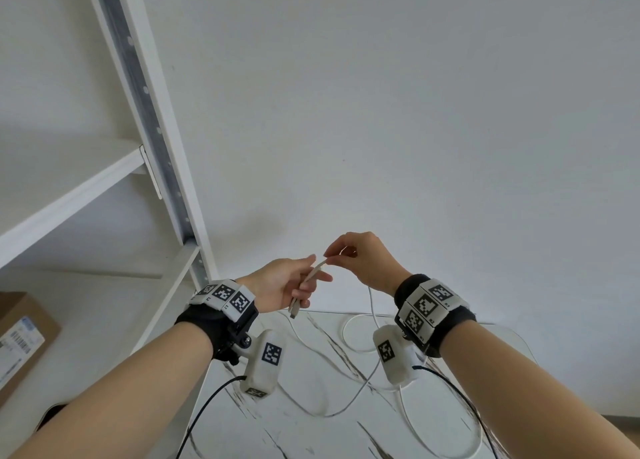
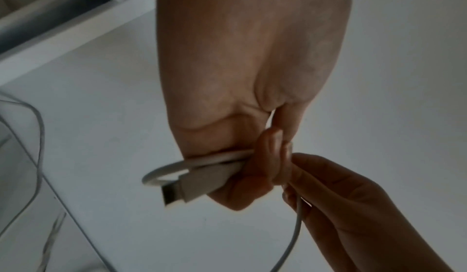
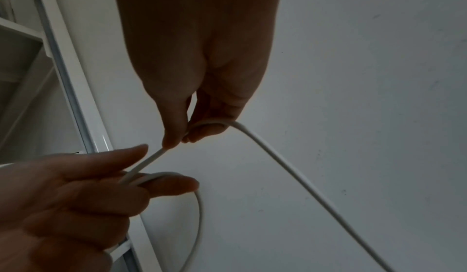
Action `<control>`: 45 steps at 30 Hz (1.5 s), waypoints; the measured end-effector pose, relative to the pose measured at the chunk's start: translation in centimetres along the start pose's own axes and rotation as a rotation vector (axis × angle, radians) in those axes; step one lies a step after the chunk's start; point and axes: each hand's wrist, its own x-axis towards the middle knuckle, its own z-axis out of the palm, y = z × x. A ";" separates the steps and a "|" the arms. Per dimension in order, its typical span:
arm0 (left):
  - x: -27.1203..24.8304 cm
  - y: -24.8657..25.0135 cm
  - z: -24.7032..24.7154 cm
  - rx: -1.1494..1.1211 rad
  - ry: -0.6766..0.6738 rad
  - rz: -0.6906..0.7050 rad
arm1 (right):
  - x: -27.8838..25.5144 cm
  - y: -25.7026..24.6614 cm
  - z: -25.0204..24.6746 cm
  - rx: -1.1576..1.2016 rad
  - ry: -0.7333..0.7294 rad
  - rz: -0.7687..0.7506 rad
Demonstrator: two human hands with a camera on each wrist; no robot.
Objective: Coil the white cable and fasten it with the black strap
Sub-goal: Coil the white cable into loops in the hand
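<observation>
A person's left hand [image 1: 282, 285] and right hand [image 1: 363, 261] meet in mid-air above a white, dark-veined marble-pattern tabletop [image 1: 311, 406], at the start of winding a thin white USB cable [image 1: 349, 403]. The left hand's fingers curl around the cable's flat white plug end [image 2: 199, 182], its metal tip pointing down and out of the fist, with one small loop of cord [image 2: 161, 172] already turned back beside the plug. The right hand pinches the cord between thumb and fingertips [image 3: 174, 136] just beside the left hand, feeding the next length across; from that pinch the cable drops away toward the table.

By the look of it, the job is barely begun: only that first short turn sits in the left hand, while most of the cable lies in loose, wandering curves on the tabletop. The rest of the coiling remains to be done. The black strap named in the task cannot be made out in any view, so the fastening is judged not yet started. A white metal shelving frame [image 1: 152, 140] stands to the left against the plain wall, with a brown cardboard box [image 1: 24, 334] on the floor beneath it.
</observation>
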 end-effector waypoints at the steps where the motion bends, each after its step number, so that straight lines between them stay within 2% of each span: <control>1: -0.1 0.0 0.2 0.015 -0.020 0.001 | 0.1 0.0 0.0 0.003 0.000 -0.007; 14: -1.7 1.9 1.4 -0.280 -0.277 0.169 | -0.4 2.5 1.8 0.081 0.077 0.024; 17: -1.8 2.5 1.9 -0.352 -0.297 0.236 | -0.8 2.8 2.8 0.083 0.091 0.083; 23: -1.4 3.6 2.1 -0.415 -0.268 0.370 | -1.1 3.6 5.2 0.241 0.029 0.168; 32: -1.5 5.3 0.4 -0.576 -0.130 0.558 | -2.4 5.5 7.7 0.164 -0.193 0.269; 35: -1.7 6.1 -0.7 -0.613 -0.111 0.628 | -3.5 7.0 7.8 0.173 -0.184 0.336; 40: -1.9 6.4 -2.7 -0.579 -0.013 0.673 | -4.8 8.3 7.0 0.219 -0.027 0.355; 45: -1.4 5.0 -3.3 -0.429 0.091 0.604 | -4.3 7.2 6.4 -0.077 -0.077 0.234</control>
